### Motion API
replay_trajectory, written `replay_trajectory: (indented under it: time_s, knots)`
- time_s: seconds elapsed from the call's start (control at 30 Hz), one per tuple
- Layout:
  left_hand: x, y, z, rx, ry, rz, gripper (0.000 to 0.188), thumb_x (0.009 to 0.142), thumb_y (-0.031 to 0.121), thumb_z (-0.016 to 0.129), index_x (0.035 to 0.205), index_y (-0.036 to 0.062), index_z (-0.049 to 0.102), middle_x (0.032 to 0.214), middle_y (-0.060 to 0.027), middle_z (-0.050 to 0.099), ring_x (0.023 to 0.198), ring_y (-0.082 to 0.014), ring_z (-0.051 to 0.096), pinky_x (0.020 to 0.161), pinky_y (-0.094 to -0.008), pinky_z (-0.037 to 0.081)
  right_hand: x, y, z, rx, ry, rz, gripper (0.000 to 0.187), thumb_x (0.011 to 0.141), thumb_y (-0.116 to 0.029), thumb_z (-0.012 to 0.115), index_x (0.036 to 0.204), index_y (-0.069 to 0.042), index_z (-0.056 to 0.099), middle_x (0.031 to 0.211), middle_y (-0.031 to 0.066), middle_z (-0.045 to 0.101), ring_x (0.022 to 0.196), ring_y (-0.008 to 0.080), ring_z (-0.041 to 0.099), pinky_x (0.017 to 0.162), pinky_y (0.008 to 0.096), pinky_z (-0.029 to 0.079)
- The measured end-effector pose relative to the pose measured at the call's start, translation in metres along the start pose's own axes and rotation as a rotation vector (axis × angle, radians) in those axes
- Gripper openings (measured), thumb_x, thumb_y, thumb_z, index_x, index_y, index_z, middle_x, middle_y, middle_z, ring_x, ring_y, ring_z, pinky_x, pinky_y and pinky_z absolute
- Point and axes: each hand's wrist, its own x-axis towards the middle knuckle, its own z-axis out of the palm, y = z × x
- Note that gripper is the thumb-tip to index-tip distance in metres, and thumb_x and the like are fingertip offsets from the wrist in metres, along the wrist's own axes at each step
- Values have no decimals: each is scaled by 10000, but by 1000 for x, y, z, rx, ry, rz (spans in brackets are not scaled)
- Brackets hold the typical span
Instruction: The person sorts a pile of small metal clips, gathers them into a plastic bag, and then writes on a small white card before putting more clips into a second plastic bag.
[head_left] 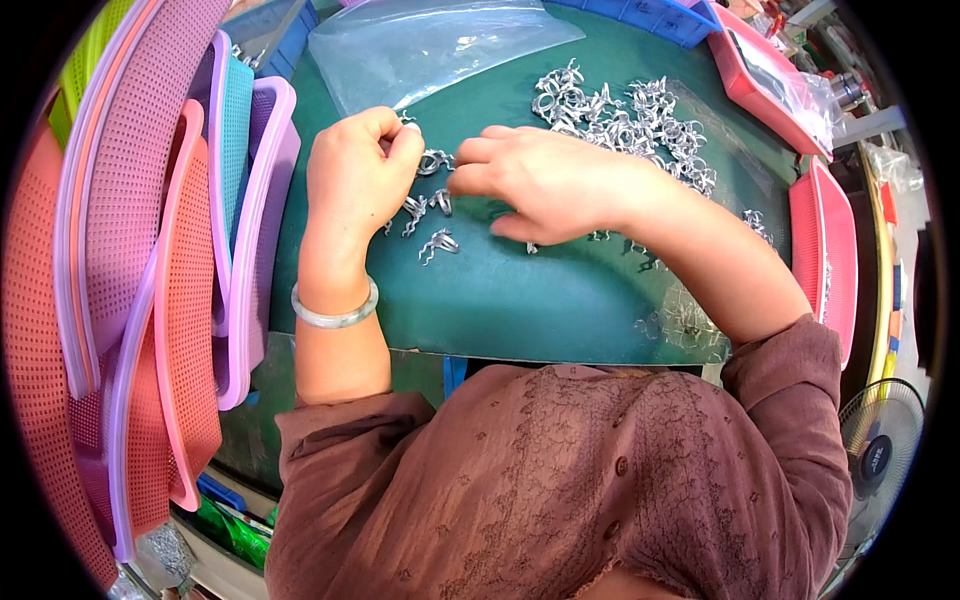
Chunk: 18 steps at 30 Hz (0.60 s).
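Observation:
My left hand (362, 172) is closed, thumb pressed against the curled fingers. A bit of silvery metal (405, 118) shows at its top, probably a ring-shaped clip like those on the table. To its right my right hand (548, 182) hovers palm down, fingers bent but apart, with nothing visible in them. Between the two hands lies a ring-shaped metal clip (432, 161). Several more clips with wavy tails, such as one metal clip (440, 244), are scattered just below. Beyond my right hand spreads a loose heap of the same clips (640, 122), partly hidden by my forearm.
A green table mat (520, 300) covers the work surface. At the back lies a clear plastic bag (430, 50). Stacked perforated baskets (190, 300) crowd the left edge. Pink trays (765, 90) line the right, with a fan (880, 455) below them and a blue bin (650, 18) behind.

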Motion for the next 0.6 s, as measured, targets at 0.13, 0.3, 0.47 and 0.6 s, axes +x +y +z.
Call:
replay_trajectory:
  time_s: [0.13, 0.3, 0.47, 0.6]
  knots:
    - [1, 0, -2, -12, 50, 8, 218, 773, 208, 613, 676, 13, 626, 546, -105, 576, 475, -218, 545, 494, -329, 427, 7, -4, 17, 41, 102, -30, 305, 679, -125, 709, 950, -37, 601, 907, 101, 553, 910, 297, 534, 795, 405, 461]
    - [1, -1, -5, -20, 66, -43, 227, 783, 208, 612, 674, 9, 620, 537, -98, 567, 472, -202, 539, 494, -324, 425, -7, -6, -3, -38, -166, 0, 216, 686, -183, 702, 817, -38, 610, 841, 93, 544, 876, 283, 533, 755, 397, 457]
    - [3, -3, -5, -43, 157, -29, 235, 794, 203, 621, 664, 8, 607, 532, -90, 563, 467, -180, 525, 489, -311, 413, -3, -15, -12, 6, -134, -11, 227, 689, -174, 703, 845, -37, 609, 890, 107, 550, 906, 299, 539, 781, 402, 464]
    - [6, -8, -6, -133, 251, -29, 211, 805, 185, 629, 691, 7, 613, 538, -79, 574, 474, -151, 525, 486, -298, 409, 23, -24, 23, 95, 144, -69, 299, 690, -141, 714, 940, -26, 598, 1041, 132, 530, 956, 314, 541, 818, 405, 475]
